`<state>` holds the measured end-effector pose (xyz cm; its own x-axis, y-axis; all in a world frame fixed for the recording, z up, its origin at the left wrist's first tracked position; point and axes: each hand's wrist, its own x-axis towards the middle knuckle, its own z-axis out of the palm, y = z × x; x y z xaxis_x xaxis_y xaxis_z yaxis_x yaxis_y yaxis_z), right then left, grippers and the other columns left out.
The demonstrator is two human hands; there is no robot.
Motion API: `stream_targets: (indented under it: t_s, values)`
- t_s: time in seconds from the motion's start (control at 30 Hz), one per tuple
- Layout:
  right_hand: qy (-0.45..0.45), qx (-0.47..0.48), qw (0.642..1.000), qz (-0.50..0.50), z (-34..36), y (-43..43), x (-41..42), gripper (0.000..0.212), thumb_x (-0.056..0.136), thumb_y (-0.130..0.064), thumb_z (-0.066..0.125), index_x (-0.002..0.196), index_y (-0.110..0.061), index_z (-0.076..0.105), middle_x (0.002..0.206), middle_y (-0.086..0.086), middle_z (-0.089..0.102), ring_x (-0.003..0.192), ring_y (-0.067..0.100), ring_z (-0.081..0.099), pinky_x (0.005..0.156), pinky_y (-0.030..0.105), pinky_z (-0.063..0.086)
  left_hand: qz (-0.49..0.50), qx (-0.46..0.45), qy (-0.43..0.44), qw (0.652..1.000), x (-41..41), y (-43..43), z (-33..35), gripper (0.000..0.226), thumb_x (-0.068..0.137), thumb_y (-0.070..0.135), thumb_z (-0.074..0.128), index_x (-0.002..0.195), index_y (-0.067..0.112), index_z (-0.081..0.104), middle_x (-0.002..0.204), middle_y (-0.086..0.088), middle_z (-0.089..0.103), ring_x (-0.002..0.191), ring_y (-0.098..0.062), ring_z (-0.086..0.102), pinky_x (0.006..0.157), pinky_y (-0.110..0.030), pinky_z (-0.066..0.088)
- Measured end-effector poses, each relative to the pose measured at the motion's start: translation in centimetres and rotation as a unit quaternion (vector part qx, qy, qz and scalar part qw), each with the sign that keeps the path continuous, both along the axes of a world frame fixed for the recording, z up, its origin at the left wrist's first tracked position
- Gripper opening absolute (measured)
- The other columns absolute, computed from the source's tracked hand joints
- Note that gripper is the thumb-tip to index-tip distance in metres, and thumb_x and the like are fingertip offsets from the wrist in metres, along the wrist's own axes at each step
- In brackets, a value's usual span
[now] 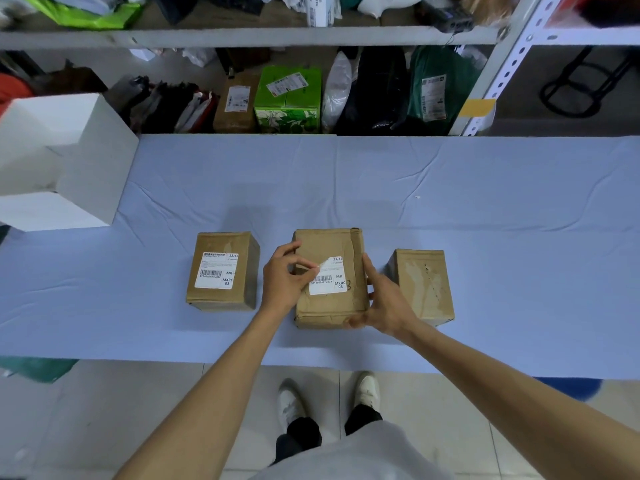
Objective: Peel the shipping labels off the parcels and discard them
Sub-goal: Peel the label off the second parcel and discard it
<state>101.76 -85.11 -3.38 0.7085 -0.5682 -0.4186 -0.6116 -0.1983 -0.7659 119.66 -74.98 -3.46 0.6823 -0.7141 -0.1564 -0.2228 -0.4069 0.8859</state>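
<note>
Three brown cardboard parcels stand in a row on the blue-covered table (pixel 381 188). The middle parcel (pixel 329 245) carries a white shipping label (pixel 329 280) whose upper left corner is lifted off the cardboard. My left hand (pixel 282 278) pinches that lifted corner. My right hand (pixel 382 301) grips the parcel's right side and front corner. The left parcel (pixel 221 271) has a flat, intact white label (pixel 216 271). The right parcel (pixel 420 284) shows a bare top with torn patches and no label.
A white open box (pixel 59 161) sits at the table's left end. Behind the table, metal shelving (pixel 491 64) holds several bags and parcels, among them a green carton (pixel 287 98). My feet stand on the tiled floor at the table's front edge.
</note>
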Motion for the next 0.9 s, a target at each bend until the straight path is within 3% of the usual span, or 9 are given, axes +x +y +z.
stream_targets:
  t_s: [0.1, 0.23, 0.4, 0.67, 0.9]
  values:
    - [0.000, -0.013, 1.000, 0.004, -0.12, 0.03, 0.08, 0.137, 0.055, -0.017, 0.091, 0.154, -0.031, -0.003, 0.122, 0.003, 0.052, 0.102, 0.020, 0.057, 0.085, 0.037, 0.056, 0.008, -0.004, -0.005, 1.000, -0.04, 0.06, -0.07, 0.009, 0.075, 0.011, 0.079, 0.083, 0.012, 0.076, 0.129, 0.009, 0.052, 0.118, 0.000, 0.044, 0.087, -0.003, 0.034]
    - [-0.005, -0.009, 1.000, -0.009, -0.29, 0.13, -0.02, 0.137, 0.054, -0.019, 0.093, 0.154, -0.032, -0.001, 0.124, 0.004, 0.051, 0.104, 0.021, 0.057, 0.087, 0.038, 0.055, 0.010, -0.015, 0.001, 1.000, -0.08, 0.21, 0.18, 0.009, 0.075, 0.010, 0.079, 0.083, 0.013, 0.075, 0.128, 0.010, 0.051, 0.118, 0.001, 0.044, 0.081, 0.003, 0.036]
    - [-0.009, -0.003, 1.000, -0.017, -0.09, 0.16, 0.00, 0.137, 0.052, -0.018, 0.093, 0.154, -0.032, 0.002, 0.122, 0.005, 0.050, 0.104, 0.022, 0.056, 0.088, 0.041, 0.054, 0.011, -0.015, 0.009, 1.000, -0.13, 0.22, 0.50, 0.011, 0.075, 0.009, 0.078, 0.081, 0.017, 0.075, 0.134, 0.007, 0.052, 0.121, 0.000, 0.043, 0.085, -0.001, 0.032]
    - [-0.010, 0.002, 1.000, -0.016, 0.45, 0.36, -0.02, 0.136, 0.054, -0.015, 0.092, 0.154, -0.030, 0.002, 0.122, 0.004, 0.052, 0.103, 0.023, 0.057, 0.087, 0.044, 0.055, 0.007, -0.014, 0.020, 1.000, -0.22, 0.20, 0.66, 0.010, 0.075, 0.009, 0.078, 0.083, 0.014, 0.076, 0.137, 0.004, 0.051, 0.122, -0.001, 0.043, 0.096, -0.021, 0.038]
    - [-0.007, 0.003, 1.000, -0.017, 0.58, 0.44, 0.03, 0.136, 0.054, -0.014, 0.092, 0.154, -0.031, 0.002, 0.121, 0.002, 0.052, 0.105, 0.022, 0.057, 0.089, 0.044, 0.054, 0.010, -0.012, 0.020, 1.000, -0.27, 0.16, 0.70, 0.010, 0.075, 0.009, 0.078, 0.084, 0.014, 0.076, 0.137, 0.005, 0.051, 0.120, 0.001, 0.042, 0.088, -0.008, 0.034]
